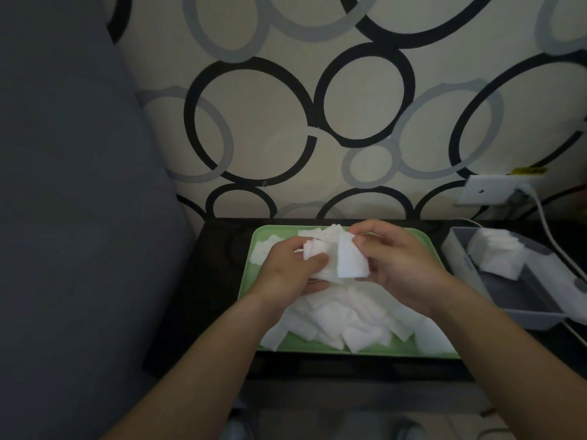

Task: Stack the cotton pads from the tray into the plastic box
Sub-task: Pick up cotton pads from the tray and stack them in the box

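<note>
Cotton pads (349,262) (a small bundle) pinched between left hand (286,268) and right hand (400,265) over tray (317,348).

tray (343,350) on table (216,281) | loose pads (349,322) in tray | box (521,300) right of tray | pad stack (495,252) in box
</note>
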The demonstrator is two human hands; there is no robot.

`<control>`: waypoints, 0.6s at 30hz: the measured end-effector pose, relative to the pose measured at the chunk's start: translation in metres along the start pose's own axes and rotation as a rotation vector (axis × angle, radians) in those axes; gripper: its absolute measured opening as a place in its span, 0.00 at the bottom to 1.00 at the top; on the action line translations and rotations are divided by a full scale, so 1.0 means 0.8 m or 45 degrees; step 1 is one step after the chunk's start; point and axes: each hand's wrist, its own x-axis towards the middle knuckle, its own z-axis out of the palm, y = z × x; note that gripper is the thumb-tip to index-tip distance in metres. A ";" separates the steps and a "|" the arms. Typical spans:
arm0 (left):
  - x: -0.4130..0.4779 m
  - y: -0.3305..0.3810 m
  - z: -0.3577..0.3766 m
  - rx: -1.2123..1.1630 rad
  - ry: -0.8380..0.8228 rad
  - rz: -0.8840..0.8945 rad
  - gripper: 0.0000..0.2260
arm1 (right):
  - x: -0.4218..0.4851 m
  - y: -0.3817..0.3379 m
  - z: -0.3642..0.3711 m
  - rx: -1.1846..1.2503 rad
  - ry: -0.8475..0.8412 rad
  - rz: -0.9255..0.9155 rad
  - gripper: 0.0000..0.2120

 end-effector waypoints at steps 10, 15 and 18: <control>-0.012 0.007 0.005 0.114 -0.276 -0.011 0.07 | 0.008 0.000 0.004 -0.624 0.002 -0.393 0.13; -0.016 0.009 0.006 0.093 -0.315 -0.019 0.09 | 0.009 0.003 0.002 -0.737 0.048 -0.432 0.14; -0.017 0.010 0.005 0.070 -0.302 -0.029 0.11 | 0.010 0.005 0.003 -0.818 0.087 -0.479 0.14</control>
